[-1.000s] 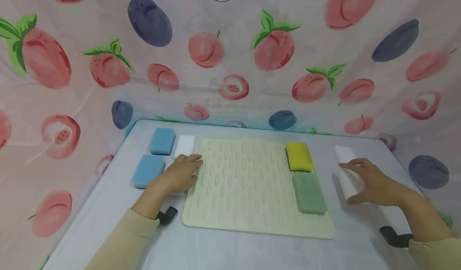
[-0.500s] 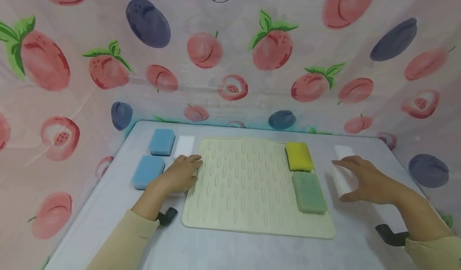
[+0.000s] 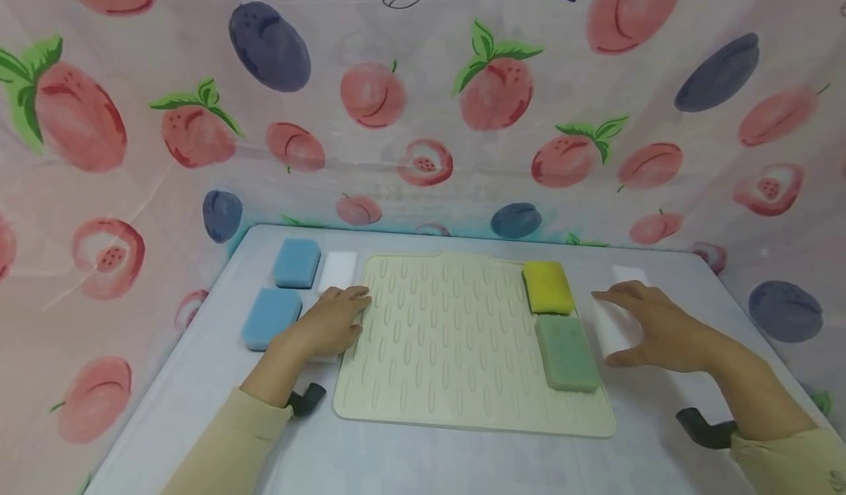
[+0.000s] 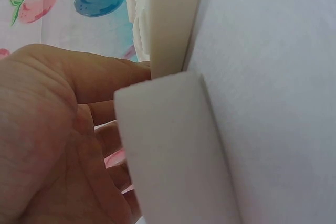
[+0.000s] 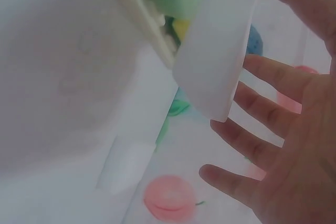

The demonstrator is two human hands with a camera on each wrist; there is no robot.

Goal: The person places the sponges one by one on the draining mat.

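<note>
Between thumb and fingertips my right hand (image 3: 667,333) holds a white block-shaped sponge (image 3: 616,326), just to the right of the cream ridged mat (image 3: 456,348). In the right wrist view this sponge (image 5: 215,45) is tilted, with the fingers spread along its side. My left hand (image 3: 330,322) rests over another white sponge (image 3: 324,358) lying beside the mat's left edge. Its fingertips reach the mat's edge. In the left wrist view that sponge (image 4: 168,150) lies below the palm, and the thumb tip reaches the mat's side (image 4: 173,30).
Two blue sponges (image 3: 296,264) (image 3: 271,319) and a white sponge (image 3: 338,271) lie left of the mat. A yellow sponge (image 3: 548,288) and a green sponge (image 3: 567,353) rest along its right side. Another white sponge (image 3: 630,273) lies behind my right hand. Fruit-print cloth (image 3: 423,98) hangs behind.
My right hand has moved left toward the mat, carrying the white sponge away from the one still lying at the back right. The left hand has stayed in place.
</note>
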